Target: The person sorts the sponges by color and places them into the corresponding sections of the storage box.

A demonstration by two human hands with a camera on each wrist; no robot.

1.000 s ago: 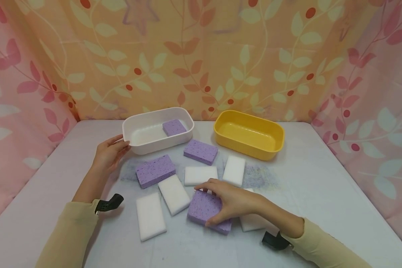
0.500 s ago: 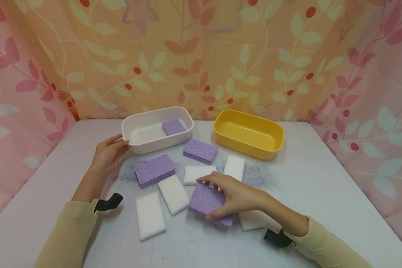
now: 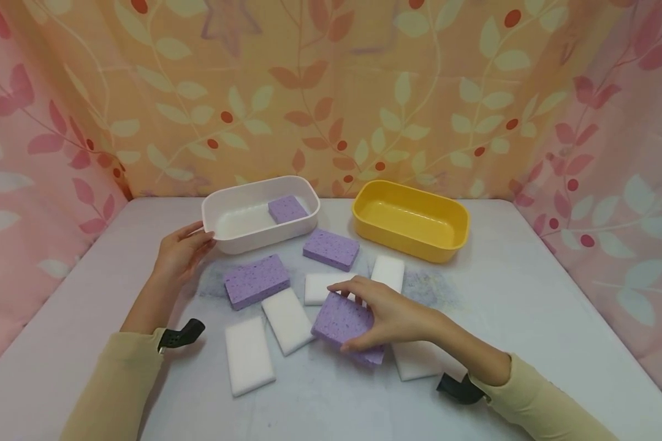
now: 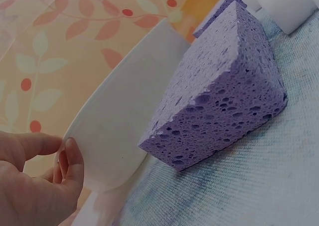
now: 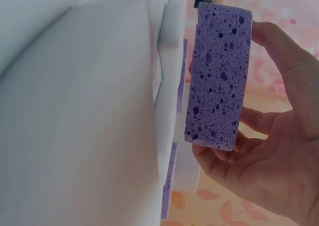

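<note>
My right hand grips a purple sponge by its opposite edges, thumb on the near side and fingers on the far side. In the right wrist view this sponge is held up above the white cloth. At the far left, my left hand pinches the rim of a white plastic tub; thumb and fingers show on the rim in the left wrist view. Inside that tub lies one purple sponge. Two more purple sponges, one left and one farther back, lie on the cloth.
A yellow tub stands at the back right, nothing in it. White foam blocks lie around the right hand: one at the left, one beside it, others partly covered by the hand. Patterned curtains enclose the table.
My right hand has lifted the purple sponge off the cloth and moved it slightly away from me. The left hand stays at the white tub's rim.
</note>
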